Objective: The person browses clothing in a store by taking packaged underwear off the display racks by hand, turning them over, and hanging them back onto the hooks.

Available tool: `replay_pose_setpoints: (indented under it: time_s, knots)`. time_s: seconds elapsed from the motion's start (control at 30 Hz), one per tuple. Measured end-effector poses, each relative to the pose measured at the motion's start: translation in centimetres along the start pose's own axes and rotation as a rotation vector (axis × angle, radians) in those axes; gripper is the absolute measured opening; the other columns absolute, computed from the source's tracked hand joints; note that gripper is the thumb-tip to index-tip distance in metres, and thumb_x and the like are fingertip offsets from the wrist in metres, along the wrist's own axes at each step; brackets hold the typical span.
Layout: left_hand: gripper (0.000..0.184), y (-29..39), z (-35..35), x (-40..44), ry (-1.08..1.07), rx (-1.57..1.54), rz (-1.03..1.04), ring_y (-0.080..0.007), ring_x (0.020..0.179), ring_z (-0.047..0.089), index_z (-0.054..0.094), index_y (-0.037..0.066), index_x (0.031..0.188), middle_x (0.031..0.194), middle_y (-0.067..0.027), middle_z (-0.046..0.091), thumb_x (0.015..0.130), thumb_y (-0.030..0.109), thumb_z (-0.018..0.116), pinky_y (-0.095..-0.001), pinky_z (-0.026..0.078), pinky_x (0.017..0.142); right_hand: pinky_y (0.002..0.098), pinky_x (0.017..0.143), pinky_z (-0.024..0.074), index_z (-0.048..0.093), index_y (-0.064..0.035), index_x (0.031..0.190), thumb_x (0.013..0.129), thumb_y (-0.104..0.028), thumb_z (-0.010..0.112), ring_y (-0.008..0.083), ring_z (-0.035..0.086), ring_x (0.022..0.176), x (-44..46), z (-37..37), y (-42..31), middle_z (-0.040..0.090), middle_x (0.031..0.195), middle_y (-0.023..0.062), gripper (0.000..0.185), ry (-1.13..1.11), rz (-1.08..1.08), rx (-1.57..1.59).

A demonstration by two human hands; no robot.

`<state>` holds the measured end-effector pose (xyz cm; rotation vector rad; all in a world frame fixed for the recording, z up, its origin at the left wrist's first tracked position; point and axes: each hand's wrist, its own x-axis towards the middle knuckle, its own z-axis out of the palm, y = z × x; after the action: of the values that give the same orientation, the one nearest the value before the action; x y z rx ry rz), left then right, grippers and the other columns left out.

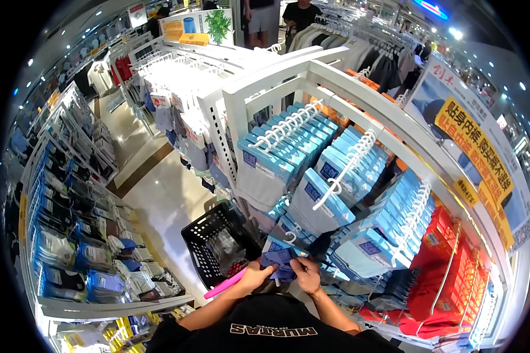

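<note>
My left hand [258,274] and my right hand [305,275] are close together in front of my chest. Between them is a pack of dark blue underwear [280,259] with a light blue card and a white hook on top. The fingers of both hands are closed on its lower part, one at each side. By my left forearm a bright pink bar [225,283] slants down; I cannot tell what it joins. Just beyond my left hand stands a black shopping basket [199,234] with clear-wrapped goods [225,247] inside.
On the right, a white rack [232,112] carries light blue underwear packs [277,154] on hooks, with red packs [439,259] farther right. Sock packs [59,250] fill the left shelf. A tiled aisle [162,176] runs between. Two people stand at the back.
</note>
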<state>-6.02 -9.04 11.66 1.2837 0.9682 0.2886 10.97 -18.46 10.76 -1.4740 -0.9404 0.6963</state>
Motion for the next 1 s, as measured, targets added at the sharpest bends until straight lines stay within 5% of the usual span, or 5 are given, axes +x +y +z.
replay_pose_setpoints:
  time_s: [0.2, 0.33, 0.4, 0.77, 1.0]
  knots:
    - [0.031, -6.4, -1.5, 3.4, 0.037, 0.013, 0.142, -0.0127, 0.08, 0.06, 0.067, -0.005, 0.106, 0.091, -0.0089, 0.07, 0.09, 0.022, 0.068, -0.0293, 0.049, 0.076, 0.0227, 0.06, 0.0335, 0.067, -0.0014, 0.085, 0.095, -0.01, 0.061, 0.0043, 0.041, 0.067, 0.0, 0.9, 0.8, 0.049, 0.072, -0.005, 0.015, 0.035, 0.202, 0.238]
    - [0.027, -7.4, -3.4, 4.1, -0.018, 0.027, 0.297, -0.0108, 0.079, 0.059, 0.067, -0.006, 0.108, 0.09, -0.0083, 0.071, 0.091, 0.015, 0.063, -0.0293, 0.05, 0.074, 0.0218, 0.075, 0.0443, 0.072, 0.0001, 0.099, 0.096, -0.009, 0.059, 0.0094, 0.06, 0.082, -0.6, 1.2, 1.0, 0.07, 0.094, 0.0043, 0.017, 0.075, 0.288, 0.117]
    - [0.028, -5.7, -4.6, 3.3, -0.005, 0.202, 0.203, -0.0244, 0.075, 0.066, 0.066, -0.007, 0.106, 0.083, -0.0236, 0.068, 0.083, 0.007, 0.058, -0.0373, 0.049, 0.071, 0.0214, 0.074, 0.0441, 0.072, 0.0, 0.099, 0.092, -0.003, 0.063, 0.0079, 0.058, 0.08, -0.6, 2.5, 0.3, 0.069, 0.09, 0.0024, 0.012, 0.147, 0.177, 0.172]
    - [0.019, -6.8, -6.6, 2.2, -0.081, 0.461, 0.694, -0.0316, 0.101, 0.057, 0.066, 0.003, 0.097, 0.107, -0.0121, 0.064, 0.079, 0.011, 0.067, -0.0407, 0.045, 0.088, 0.021, 0.064, 0.043, 0.072, -0.0013, 0.104, 0.087, -0.004, 0.068, 0.0069, 0.056, 0.074, -1.6, 4.8, -3.8, 0.068, 0.091, 0.0033, 0.018, 0.418, 0.032, -0.18]
    - [0.022, -8.6, -6.5, 2.9, -0.16, 0.712, 0.828, -0.0273, 0.104, 0.056, 0.068, 0.007, 0.096, 0.112, -0.0084, 0.063, 0.077, 0.016, 0.07, -0.0387, 0.043, 0.089, 0.0189, 0.066, 0.0377, 0.047, 0.0006, 0.139, 0.087, -0.001, 0.066, 0.0065, 0.046, 0.075, -0.7, 5.2, -5.9, 0.053, 0.087, 0.0001, 0.056, 0.518, 0.04, -0.053]
